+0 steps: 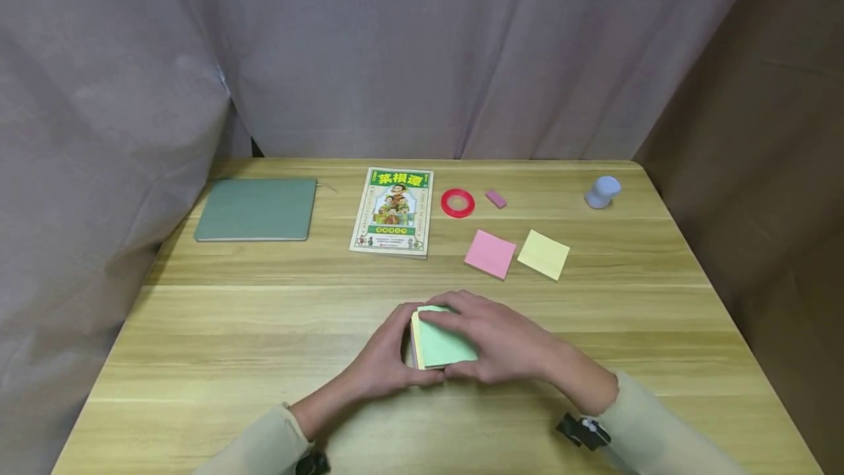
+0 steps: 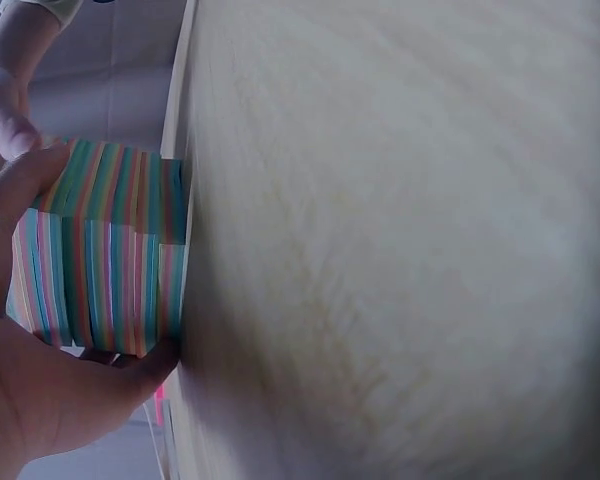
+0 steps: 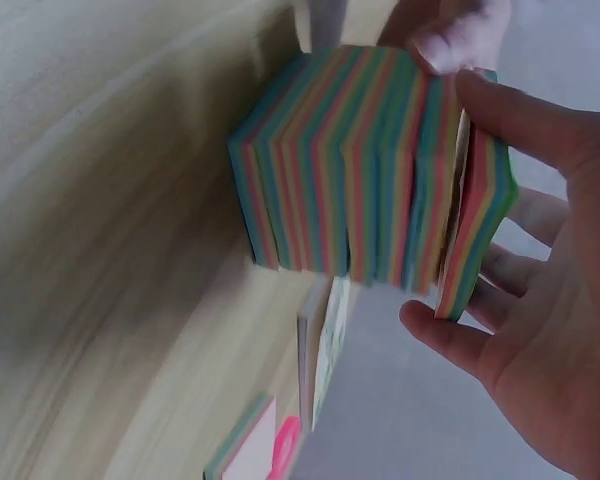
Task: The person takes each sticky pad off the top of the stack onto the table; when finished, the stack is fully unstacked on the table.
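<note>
A tall stack of sticky note pads (image 1: 417, 347) stands on the table in front of me, striped green, yellow, pink and blue along its sides. My left hand (image 1: 382, 359) grips it from the left, thumb on the near side and fingers round the far side. From the right, my right hand (image 1: 511, 336) holds the topmost pad (image 3: 483, 220) by its edges, its green face upward. In the right wrist view a thin gap shows between that pad and the stack (image 3: 325, 170) below. The pads in the stack (image 2: 105, 260) are slightly out of line.
Beyond the hands lie a pink note pad (image 1: 490, 254) and a yellow note pad (image 1: 543, 254). Farther back are a green notebook (image 1: 257, 210), an illustrated book (image 1: 393, 211), a red tape roll (image 1: 446, 207), a pink eraser (image 1: 496, 199) and a pale blue cylindrical object (image 1: 601, 193).
</note>
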Tool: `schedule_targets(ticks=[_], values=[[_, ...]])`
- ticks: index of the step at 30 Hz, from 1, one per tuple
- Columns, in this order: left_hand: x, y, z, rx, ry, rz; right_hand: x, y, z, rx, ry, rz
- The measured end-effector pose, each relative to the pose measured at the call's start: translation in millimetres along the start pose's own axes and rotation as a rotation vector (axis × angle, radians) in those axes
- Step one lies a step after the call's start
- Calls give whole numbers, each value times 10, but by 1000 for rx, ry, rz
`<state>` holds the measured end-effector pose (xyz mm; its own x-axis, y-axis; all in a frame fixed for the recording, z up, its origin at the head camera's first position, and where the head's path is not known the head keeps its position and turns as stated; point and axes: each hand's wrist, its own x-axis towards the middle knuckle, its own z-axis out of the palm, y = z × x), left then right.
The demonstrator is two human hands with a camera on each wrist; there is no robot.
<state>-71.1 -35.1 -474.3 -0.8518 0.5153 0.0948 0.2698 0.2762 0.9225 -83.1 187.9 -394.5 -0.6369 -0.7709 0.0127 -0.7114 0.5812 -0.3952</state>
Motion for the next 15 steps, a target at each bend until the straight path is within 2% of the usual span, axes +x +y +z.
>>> schedule_targets(ticks=[3, 6, 11, 15], values=[[0, 5, 2, 4, -4, -11, -88, 82, -92, 39, 47, 73], [0, 7, 9, 12, 1, -13, -220, 284, -220, 94, 139, 179], [-1, 19, 14, 15, 7, -23, -553, 942, -385, 135, 314, 391], [-4, 26, 12, 15, 9, -25, -863, 1518, -393, 85, 412, 563]])
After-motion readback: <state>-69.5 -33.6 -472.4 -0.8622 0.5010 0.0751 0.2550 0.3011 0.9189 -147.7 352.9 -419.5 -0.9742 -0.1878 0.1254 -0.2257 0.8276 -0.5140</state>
